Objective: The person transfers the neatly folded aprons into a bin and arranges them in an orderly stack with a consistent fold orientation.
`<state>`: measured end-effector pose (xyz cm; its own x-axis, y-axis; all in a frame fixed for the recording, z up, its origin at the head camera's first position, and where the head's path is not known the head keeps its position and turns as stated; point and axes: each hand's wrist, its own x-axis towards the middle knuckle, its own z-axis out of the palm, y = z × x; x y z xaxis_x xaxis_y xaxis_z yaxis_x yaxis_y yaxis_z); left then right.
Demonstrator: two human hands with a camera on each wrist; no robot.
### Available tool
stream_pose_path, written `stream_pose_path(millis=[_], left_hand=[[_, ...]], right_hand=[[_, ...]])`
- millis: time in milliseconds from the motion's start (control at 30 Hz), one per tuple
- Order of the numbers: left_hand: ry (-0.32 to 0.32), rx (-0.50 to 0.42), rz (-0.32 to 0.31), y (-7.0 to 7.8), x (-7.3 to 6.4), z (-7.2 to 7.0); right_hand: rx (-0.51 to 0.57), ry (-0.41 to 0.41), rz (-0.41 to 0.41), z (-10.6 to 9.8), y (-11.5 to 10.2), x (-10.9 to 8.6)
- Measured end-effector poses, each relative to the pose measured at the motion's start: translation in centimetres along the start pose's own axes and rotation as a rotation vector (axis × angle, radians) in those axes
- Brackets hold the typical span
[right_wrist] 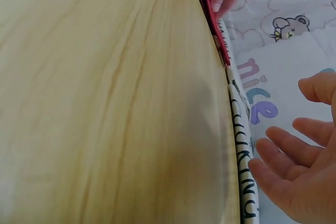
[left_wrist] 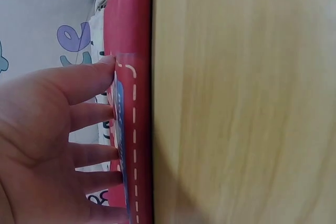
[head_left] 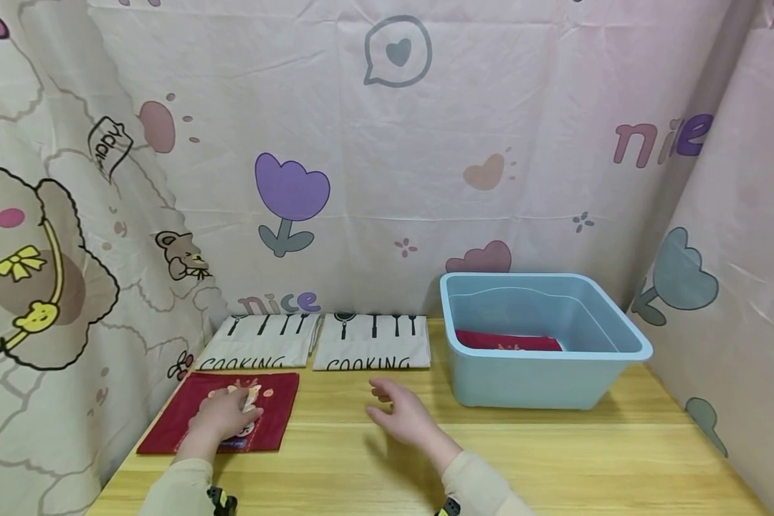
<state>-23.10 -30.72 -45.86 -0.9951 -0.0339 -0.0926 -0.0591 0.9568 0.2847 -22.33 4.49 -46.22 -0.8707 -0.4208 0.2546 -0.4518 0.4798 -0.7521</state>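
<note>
A folded dark red cloth (head_left: 168,423) with a printed picture lies flat at the left of the table. My left hand (head_left: 222,416) rests on it, its fingertips touching the print; in the left wrist view the spread fingers (left_wrist: 94,153) meet the cloth's top face. Over the bare wood to the right hovers my right hand (head_left: 403,416), holding nothing. Its loosely bent fingers (right_wrist: 289,150) show apart in the right wrist view. Behind the red cloth lie two folded white cloths, a left one (head_left: 258,344) and a right one (head_left: 370,347), both printed with utensils and "COOKING".
A light blue plastic tub (head_left: 522,380) stands at the right of the wooden table (head_left: 335,473). Another red cloth (head_left: 509,341) lies inside it, partly hidden by the front wall. A printed curtain (head_left: 374,158) hangs behind and along both sides.
</note>
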Motion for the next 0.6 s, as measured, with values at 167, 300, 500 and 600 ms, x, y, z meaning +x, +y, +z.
stream_pose_path(millis=[167, 300, 500, 600], left_hand=[[0.002, 0.022, 0.016, 0.8, 0.1, 0.1], [-0.014, 0.024, -0.002, 2.0, -0.1, 0.2], [-0.023, 0.024, 0.000, 4.1, -0.4, 0.6], [-0.022, 0.027, -0.001, 5.5, -0.5, 1.0]], right_hand=[[0.023, 0.003, 0.015, 0.3, 0.3, 0.2], [0.041, 0.013, 0.025, 0.5, 0.4, 0.3], [0.061, 0.017, 0.044, 0.8, 0.7, 0.6], [0.065, 0.020, 0.059, 0.8, 0.8, 0.6]])
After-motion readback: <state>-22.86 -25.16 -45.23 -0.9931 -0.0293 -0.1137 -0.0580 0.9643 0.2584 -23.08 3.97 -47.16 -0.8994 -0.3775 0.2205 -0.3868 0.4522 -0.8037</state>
